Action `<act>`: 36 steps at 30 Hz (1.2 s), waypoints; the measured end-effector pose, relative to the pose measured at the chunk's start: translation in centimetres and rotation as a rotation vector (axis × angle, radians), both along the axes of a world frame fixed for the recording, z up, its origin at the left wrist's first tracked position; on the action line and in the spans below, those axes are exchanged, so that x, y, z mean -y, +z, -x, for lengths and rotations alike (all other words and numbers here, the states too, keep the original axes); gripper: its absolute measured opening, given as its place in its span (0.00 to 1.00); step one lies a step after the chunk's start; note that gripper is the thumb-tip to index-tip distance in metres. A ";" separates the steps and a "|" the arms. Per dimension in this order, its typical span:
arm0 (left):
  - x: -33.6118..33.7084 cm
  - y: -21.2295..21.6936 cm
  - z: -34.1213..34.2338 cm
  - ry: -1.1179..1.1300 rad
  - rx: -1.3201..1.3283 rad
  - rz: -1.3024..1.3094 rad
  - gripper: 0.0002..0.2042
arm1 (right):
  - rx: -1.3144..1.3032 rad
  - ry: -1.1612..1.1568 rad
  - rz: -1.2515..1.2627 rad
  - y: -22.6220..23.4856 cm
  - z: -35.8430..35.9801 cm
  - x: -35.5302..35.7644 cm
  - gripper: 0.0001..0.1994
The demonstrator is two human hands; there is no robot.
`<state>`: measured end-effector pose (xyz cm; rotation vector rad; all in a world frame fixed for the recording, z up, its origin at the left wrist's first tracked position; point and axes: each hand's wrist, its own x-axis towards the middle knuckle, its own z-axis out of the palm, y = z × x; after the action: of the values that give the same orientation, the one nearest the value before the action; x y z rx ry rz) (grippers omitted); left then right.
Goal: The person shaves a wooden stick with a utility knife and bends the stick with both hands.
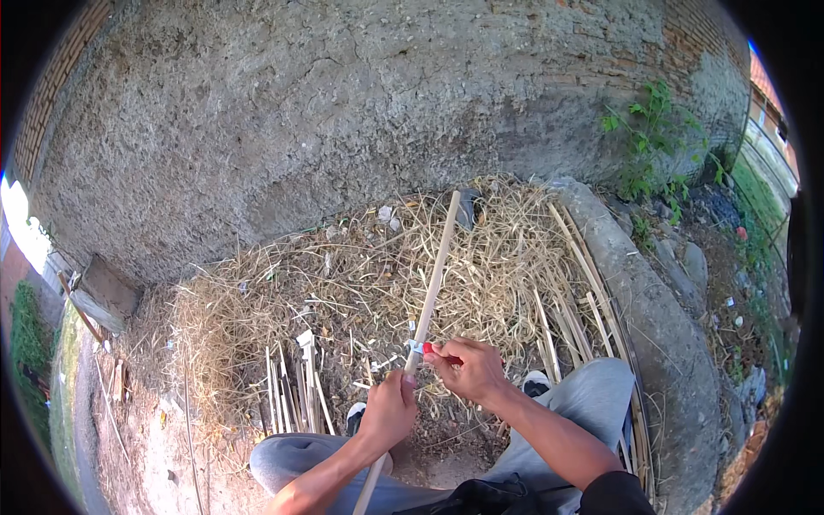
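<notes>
A long, pale wooden strip (439, 262) slants up from between my knees toward the wall. My left hand (390, 410) is wrapped around it at its lower middle. Just above that grip, my right hand (468, 369) pinches a small red-handled tool (427, 348). The tool's pale blue-white head lies against the strip; its exact kind is too small to make out. Below my left hand the strip runs on past my left leg.
Several pale strips (296, 390) lean by my left foot, and more split strips (562, 326) lie by my right knee. Straw (481, 266) covers the ground. A rough wall (343, 112) stands ahead, a concrete curb (661, 343) at right, and a leafy plant (657, 142) beyond.
</notes>
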<state>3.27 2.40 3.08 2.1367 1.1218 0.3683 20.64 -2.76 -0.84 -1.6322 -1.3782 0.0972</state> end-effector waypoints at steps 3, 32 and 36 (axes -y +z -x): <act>-0.4 0.1 -0.2 -0.006 0.014 -0.001 0.14 | 0.002 0.000 -0.016 -0.2 -0.2 -0.2 0.12; 4.1 -0.1 4.2 -0.106 0.058 0.175 0.10 | -0.263 -0.243 0.220 -2.9 -7.1 -2.1 0.14; 4.5 2.0 4.8 -0.076 -0.137 0.266 0.10 | -0.104 -0.159 0.195 -3.8 -7.6 -1.8 0.15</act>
<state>-1.57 -2.11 5.05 1.9836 1.0953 0.0344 28.24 -0.99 -4.65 -1.8656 -1.1851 0.2262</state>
